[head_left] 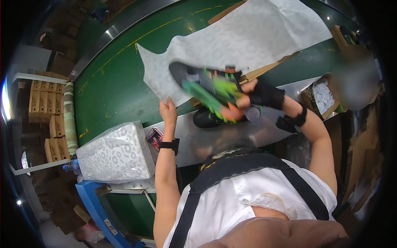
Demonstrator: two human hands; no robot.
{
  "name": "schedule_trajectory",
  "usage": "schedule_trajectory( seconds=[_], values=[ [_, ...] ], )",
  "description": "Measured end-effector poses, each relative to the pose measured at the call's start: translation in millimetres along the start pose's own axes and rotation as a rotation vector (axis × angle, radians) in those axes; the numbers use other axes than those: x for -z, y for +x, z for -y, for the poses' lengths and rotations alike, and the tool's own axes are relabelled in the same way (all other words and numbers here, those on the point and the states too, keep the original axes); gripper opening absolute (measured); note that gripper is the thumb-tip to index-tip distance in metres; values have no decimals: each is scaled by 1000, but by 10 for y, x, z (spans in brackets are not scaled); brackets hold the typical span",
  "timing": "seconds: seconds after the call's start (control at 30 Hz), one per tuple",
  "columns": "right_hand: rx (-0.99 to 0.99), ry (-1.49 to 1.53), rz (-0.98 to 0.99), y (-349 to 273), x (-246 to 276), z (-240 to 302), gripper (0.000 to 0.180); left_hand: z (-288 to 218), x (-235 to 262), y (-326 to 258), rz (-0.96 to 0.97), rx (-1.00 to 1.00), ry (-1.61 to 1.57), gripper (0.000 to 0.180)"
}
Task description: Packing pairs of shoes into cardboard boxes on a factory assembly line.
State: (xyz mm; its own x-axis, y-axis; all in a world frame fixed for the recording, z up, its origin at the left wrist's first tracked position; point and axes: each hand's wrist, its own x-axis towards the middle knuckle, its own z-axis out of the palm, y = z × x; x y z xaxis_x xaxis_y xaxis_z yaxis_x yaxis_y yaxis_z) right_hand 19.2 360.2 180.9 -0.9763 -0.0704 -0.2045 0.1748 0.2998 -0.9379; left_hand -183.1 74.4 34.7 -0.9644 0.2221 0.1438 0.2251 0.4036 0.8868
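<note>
My right hand (247,94), in a black wrist wrap, grips a colourful sports shoe (210,87) by its heel end. The shoe is black, green, teal and orange, tilted and smeared by motion, over the near edge of the white patterned wrapping paper (248,39). Fingers of my left hand (167,110) are pinched at the paper's near left corner. Below the held shoe, a black shoe (202,119) lies on the metal ledge, partly hidden. Brown cardboard (271,67) shows from under the paper.
A green work surface (111,78) spreads beyond. Near left lies a plastic-wrapped stack of patterned paper (118,155), with a small dark printed packet (154,138) beside it. At right stands a carton of white crumpled pieces (322,97). Stacked brown boxes (47,101) stand far left.
</note>
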Motion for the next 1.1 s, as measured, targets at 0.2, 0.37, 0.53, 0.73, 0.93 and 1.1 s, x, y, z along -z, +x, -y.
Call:
schedule_trajectory(
  seconds=[0.2,0.37,0.53,0.73,0.93,1.1],
  values=[
    [-115,-295,-442,1220,-116,-487,39,-1037,-56,-18,50,-404,229,18],
    [-76,2,-85,1578,-488,-688,23,-1392,-422,93,206,-621,136,25],
    [106,-255,83,1440,-359,-592,29,-1627,-812,309,787,141,-82,36],
    [10,-1025,-365,825,-33,-507,37,-967,-1069,498,781,-563,560,40],
    [432,-745,-834,83,228,-594,21,-991,-1110,391,743,-383,1094,45],
    [236,-458,-834,-533,-118,-910,10,-954,-802,129,430,-606,733,51]
  ],
)
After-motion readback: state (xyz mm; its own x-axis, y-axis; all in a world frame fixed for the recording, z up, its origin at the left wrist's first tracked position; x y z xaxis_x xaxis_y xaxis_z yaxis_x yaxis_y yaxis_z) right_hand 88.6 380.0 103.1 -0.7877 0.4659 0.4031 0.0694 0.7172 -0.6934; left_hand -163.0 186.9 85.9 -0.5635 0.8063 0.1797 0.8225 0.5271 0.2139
